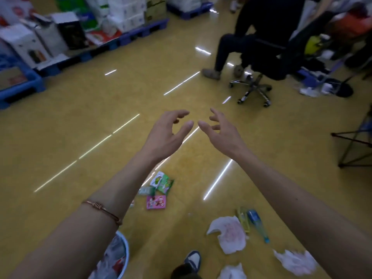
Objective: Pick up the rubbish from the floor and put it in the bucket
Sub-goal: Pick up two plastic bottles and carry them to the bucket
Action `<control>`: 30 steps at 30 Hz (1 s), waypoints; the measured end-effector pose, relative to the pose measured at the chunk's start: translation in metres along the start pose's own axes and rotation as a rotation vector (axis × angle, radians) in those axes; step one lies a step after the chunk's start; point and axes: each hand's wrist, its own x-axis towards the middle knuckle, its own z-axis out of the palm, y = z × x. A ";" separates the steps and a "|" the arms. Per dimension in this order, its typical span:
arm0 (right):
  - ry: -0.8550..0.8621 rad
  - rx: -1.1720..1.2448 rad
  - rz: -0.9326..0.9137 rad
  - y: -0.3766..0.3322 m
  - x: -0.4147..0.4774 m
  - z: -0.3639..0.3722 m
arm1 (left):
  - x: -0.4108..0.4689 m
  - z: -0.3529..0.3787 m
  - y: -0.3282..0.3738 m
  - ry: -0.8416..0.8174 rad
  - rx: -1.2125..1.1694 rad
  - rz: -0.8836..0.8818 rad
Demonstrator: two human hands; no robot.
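**Hands empty, rubbish sits behind the fingers**

Litter on the floor (80, 127) lies back toward the body, not out by the fingertips. The bucket (126, 252) is low left, part full. The left hand (167, 135) and right hand (219, 131) are stretched forward, fingers apart, holding nothing. The tissues (229, 234) are nearer the right; the packets (156, 201) are beside the left forearm.

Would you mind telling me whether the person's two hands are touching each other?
Apart. The head view shows bare yellow floor between the thumb tips of the left hand and the right hand; both are empty.
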 end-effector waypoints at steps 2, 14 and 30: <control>0.056 0.015 0.011 0.009 -0.009 -0.043 | 0.012 0.025 0.031 -0.081 -0.006 0.058; 0.490 0.046 0.316 0.096 -0.133 -0.212 | 0.025 0.184 0.173 -0.563 -0.066 0.443; 0.926 0.048 0.647 0.137 -0.279 -0.248 | -0.019 0.301 0.232 -0.960 -0.169 0.743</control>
